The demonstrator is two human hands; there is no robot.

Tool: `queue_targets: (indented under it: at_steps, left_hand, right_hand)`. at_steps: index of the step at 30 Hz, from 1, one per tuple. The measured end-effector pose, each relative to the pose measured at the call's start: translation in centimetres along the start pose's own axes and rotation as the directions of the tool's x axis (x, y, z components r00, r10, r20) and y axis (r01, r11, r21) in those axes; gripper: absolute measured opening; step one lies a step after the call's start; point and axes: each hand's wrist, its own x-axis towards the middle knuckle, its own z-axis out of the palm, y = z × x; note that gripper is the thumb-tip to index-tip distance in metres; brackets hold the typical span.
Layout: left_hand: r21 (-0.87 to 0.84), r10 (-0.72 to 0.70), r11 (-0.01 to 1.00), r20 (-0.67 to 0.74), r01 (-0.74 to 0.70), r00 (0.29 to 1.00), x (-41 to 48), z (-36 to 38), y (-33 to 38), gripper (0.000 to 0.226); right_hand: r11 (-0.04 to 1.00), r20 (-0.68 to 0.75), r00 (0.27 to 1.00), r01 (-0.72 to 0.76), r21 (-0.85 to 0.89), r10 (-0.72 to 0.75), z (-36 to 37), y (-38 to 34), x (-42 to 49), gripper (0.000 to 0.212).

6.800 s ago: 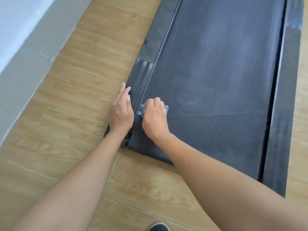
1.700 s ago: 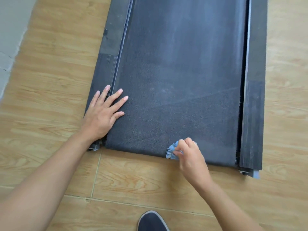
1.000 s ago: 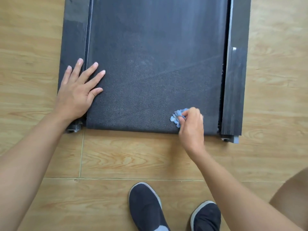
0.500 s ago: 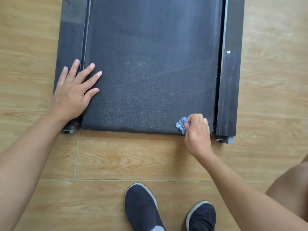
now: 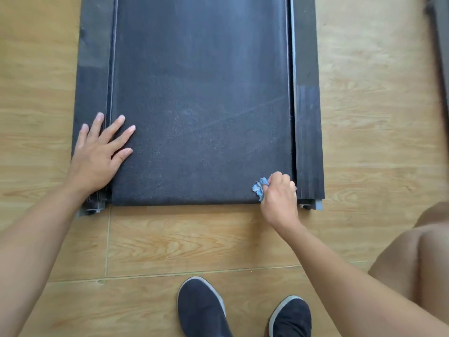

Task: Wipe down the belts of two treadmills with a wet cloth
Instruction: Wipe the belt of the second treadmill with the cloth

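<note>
Sliding right along the belt's [image 5: 201, 113] near edge, my right hand [image 5: 279, 198] grips the soft, light cloth [image 5: 259, 188] bunched — left hand [image 5: 97, 154] flat, fingers spread, bracing.

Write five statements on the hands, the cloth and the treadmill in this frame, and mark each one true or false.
1. The right hand grips a bunched blue cloth at the near right corner of the belt. True.
2. The left hand lies flat, fingers spread, across the left rail and the belt's edge. True.
3. The blue cloth is spread flat over the belt's middle. False: it is crumpled in the right hand at the corner.
4. The left hand holds a spray bottle. False: it holds nothing.
5. Two dark shoes stand on the wooden floor. True.
</note>
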Motion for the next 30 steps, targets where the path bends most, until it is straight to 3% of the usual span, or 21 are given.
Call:
queue_targets:
  at_steps: [2, 4, 7, 10, 11, 13, 15, 17, 20, 22, 23, 26, 30]
  left_hand:
    - [-0.014, -0.05, 0.998, 0.157, 0.053, 0.986, 0.4, -1.2, 0.4, 0.062]
    - [-0.064, -0.104, 0.989, 0.357, 0.135, 0.928, 1.2, -4.0, 1.0, 0.073]
    - [-0.102, -0.126, 0.961, 0.665, 0.256, 0.736, 2.2, -11.2, 2.4, 0.083]
    - [0.209, -0.205, 0.976, 0.795, 0.06, 0.571, 1.1, -18.4, 4.0, 0.091]
    - [0.296, -0.24, 0.955, 0.805, -0.017, 0.542, 0.6, -20.6, 5.0, 0.09]
    - [0.357, -0.293, 0.934, 0.814, -0.033, 0.502, 0.3, -23.7, 7.3, 0.084]
    - [0.4, -0.301, 0.912, 0.806, -0.094, 0.509, 1.2, -24.9, 9.5, 0.081]
    - [0.423, -0.287, 0.9, 0.76, -0.108, 0.583, 2.7, -23.7, 10.1, 0.078]
    - [0.321, -0.321, 0.931, 0.506, 0.171, 0.801, 2.7, -16.3, 7.0, 0.081]
    - [0.151, -0.459, 0.888, 0.358, 0.434, 0.813, 0.0, -10.2, 5.0, 0.093]
    - [0.085, -0.495, 0.865, 0.31, 0.495, 0.812, -1.9, -7.4, 4.3, 0.097]
    - [-0.018, -0.448, 0.892, 0.114, 0.452, 0.887, -5.8, -3.1, 3.3, 0.093]
    - [-0.134, -0.401, 0.907, 0.017, 0.399, 0.916, -5.6, -1.8, 2.5, 0.095]
  right_hand:
    - [0.999, 0.03, 1.0, -0.005, 0.052, 0.004, -0.8, -1.1, 0.5, 0.007]
    - [0.987, 0.06, 0.997, 0.043, 0.158, -0.053, -1.1, -3.2, 1.1, 0.005]
    - [0.971, 0.096, 0.995, 0.012, 0.24, -0.036, -0.7, -7.1, 1.3, 0.01]
    - [0.917, 0.15, 0.986, -0.13, 0.378, 0.078, 0.1, -10.4, 0.1, 0.02]
    - [0.905, 0.179, 0.98, -0.149, 0.397, 0.083, 0.3, -11.1, -0.2, 0.019]
    - [0.883, 0.205, 0.973, -0.184, 0.432, 0.102, 0.8, -11.6, -0.6, 0.017]
    - [0.872, 0.178, 0.977, -0.186, 0.452, 0.116, 1.2, -11.4, -0.6, 0.015]
    - [0.881, 0.11, 0.983, -0.179, 0.437, 0.145, 1.5, -11.5, -0.6, 0.013]
    - [0.904, 0.006, 0.987, -0.147, 0.402, 0.158, 2.6, -11.8, -0.5, 0.015]
    - [0.911, -0.054, 0.988, -0.113, 0.396, 0.146, 3.1, -11.7, -0.5, 0.017]
    - [0.919, -0.076, 0.989, -0.09, 0.384, 0.129, 3.2, -11.6, -0.5, 0.018]
    - [0.943, -0.129, 0.991, 0.02, 0.332, 0.024, 1.9, -11.0, 2.7, 0.014]
    - [0.973, -0.234, 0.966, -0.06, 0.224, 0.114, -3.9, -7.8, 16.8, 0.026]
